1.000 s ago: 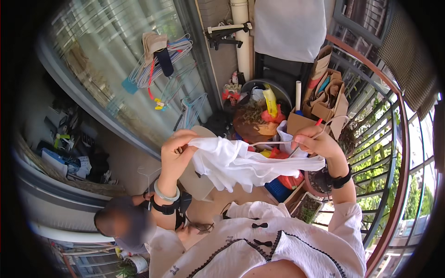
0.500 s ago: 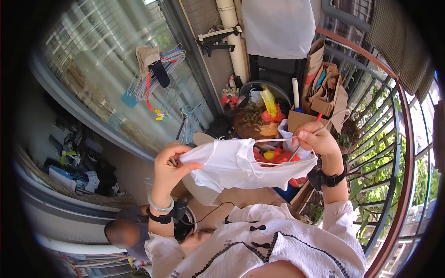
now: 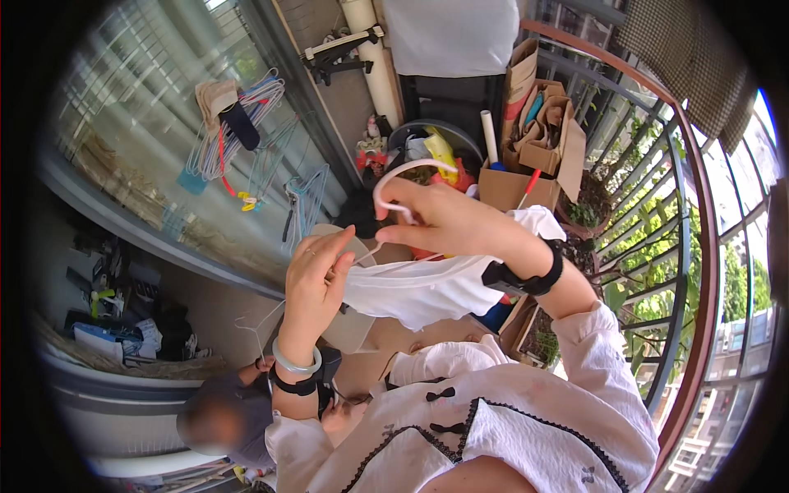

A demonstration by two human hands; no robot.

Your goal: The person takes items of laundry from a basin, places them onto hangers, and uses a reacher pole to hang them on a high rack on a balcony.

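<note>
A white strappy top hangs spread across the space in front of me. My right hand is closed around a pale clothes hanger near its neck, with the curved hook rising past the fingers. The hanger's lower part runs toward the top and is mostly hidden by the hand and cloth. My left hand is at the top's left end, fingers stretched out and thumb apart. Close by the left thumb passes a thin strap or hanger arm; I cannot tell which.
Several hangers hang by the glass door at left. At lower left, another person holds a thin wire hanger. Cardboard boxes and a round tub stand ahead. A railing curves along the right.
My right hand has moved left with the hanger, turning its hook from the right to the upper left. My left hand has loosened from the cloth's edge. The other person's wire hanger has appeared.
</note>
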